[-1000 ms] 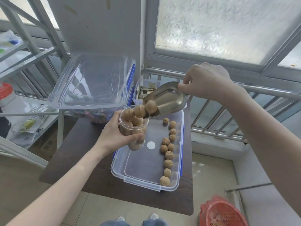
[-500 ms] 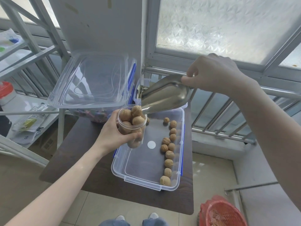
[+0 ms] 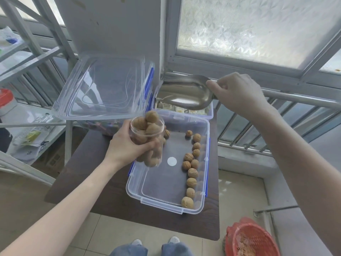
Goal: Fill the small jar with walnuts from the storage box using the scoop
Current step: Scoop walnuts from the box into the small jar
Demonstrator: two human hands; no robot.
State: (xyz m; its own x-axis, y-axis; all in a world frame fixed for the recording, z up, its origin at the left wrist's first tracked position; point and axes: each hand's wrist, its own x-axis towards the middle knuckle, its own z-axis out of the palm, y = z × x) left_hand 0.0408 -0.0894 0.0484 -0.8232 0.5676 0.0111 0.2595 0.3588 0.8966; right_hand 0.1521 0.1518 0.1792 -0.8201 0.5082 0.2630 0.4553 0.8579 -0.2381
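Walnuts [image 3: 191,182], round with wrinkled tan shells, lie in a loose line along the right wall of the box [image 3: 166,204], a clear rectangular plastic tub with blue side clips and a white round sticker on its floor. The box sits on a dark wood-grain table [image 3: 88,174]; below the table's near edge show pale floor tiles and the toes of two shoes, and to the near right of the box stands a red mesh basket [image 3: 252,237].

Over the box's far left corner the left hand [image 3: 127,146] is wrapped around the jar [image 3: 147,137], a small clear plastic cylinder held upright and heaped with nuts above its rim. One more nut lies on the box floor just right of the jar.

Beyond the box's far edge the right hand [image 3: 238,93] is closed around the handle of the scoop [image 3: 182,95], a smooth, shiny steel shovel shape, hollow side up and bare inside, held apart from the jar. Left of the scoop, a clear lid [image 3: 103,87] leans upward over another tub. Behind all this stand a metal railing and a patterned frosted window.
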